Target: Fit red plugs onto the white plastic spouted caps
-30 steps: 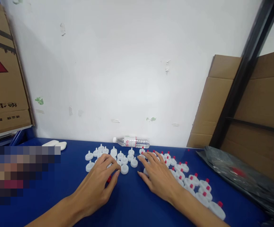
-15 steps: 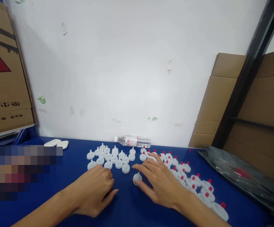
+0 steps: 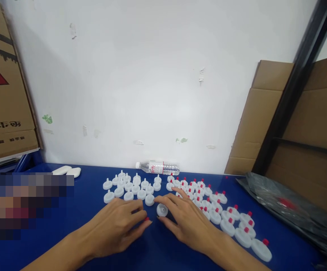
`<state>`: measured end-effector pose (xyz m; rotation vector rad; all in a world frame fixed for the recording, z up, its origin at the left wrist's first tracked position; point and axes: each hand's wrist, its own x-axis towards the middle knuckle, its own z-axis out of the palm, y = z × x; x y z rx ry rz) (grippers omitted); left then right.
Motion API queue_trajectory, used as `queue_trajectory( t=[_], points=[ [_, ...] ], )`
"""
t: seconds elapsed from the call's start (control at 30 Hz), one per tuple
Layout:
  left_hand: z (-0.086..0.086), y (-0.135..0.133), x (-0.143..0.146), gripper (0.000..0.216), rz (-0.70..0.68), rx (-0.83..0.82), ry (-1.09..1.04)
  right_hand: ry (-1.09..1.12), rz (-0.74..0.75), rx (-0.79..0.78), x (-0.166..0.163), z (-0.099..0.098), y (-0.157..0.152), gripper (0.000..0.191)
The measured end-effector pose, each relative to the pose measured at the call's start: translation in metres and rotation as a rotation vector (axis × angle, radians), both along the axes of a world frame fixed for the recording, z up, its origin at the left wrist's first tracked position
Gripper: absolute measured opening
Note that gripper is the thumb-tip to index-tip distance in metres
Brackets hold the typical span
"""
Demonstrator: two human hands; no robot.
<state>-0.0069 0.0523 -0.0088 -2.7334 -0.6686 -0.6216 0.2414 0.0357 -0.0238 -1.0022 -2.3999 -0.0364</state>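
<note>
My left hand point(image 3: 118, 224) is closed in a pinch on a small red tip cap point(image 3: 146, 218), which shows between thumb and forefinger. Just to its right, my right hand point(image 3: 187, 222) grips a white nozzle lid point(image 3: 162, 210) between thumb and fingers. That lid is tilted so its spout points roughly toward me. Behind my left hand stand several white nozzle lids point(image 3: 149, 200) with bare spouts. More lids, their spouts topped with red caps point(image 3: 242, 236), spread behind and to the right of my right hand, which hides part of them.
A clear plastic bottle point(image 3: 163, 167) lies on the blue table point(image 3: 81, 210) against the wall. Two white oval objects point(image 3: 73, 172) are at the back left. A dark plastic bag point(image 3: 287, 203) and cardboard point(image 3: 260, 116) are at the right. A blurred patch covers the left edge.
My left hand has moved right toward the lid, bringing the red tip cap with it. In my right hand, the lid has tipped from spout up to spout facing me.
</note>
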Motion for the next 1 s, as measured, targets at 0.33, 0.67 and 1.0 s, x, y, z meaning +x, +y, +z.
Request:
queue_trajectory(
  t=[0.33,0.67,1.0],
  points=[
    [-0.0045,0.0021,0.0056,0.018,-0.146,0.006,-0.369,0.020,0.065,-0.025,-0.0059,-0.0013,-0.0073,0.057],
    [-0.0073,-0.0028,0.0074,0.041,-0.208,0.014,-0.427,0.048,0.050,0.019,-0.0049,-0.0040,-0.0087,0.058],
    [-0.0093,-0.0011,0.0059,0.041,-0.135,-0.001,-0.309,0.202,0.004,0.083,-0.0046,-0.0051,-0.0055,0.056]
  ],
)
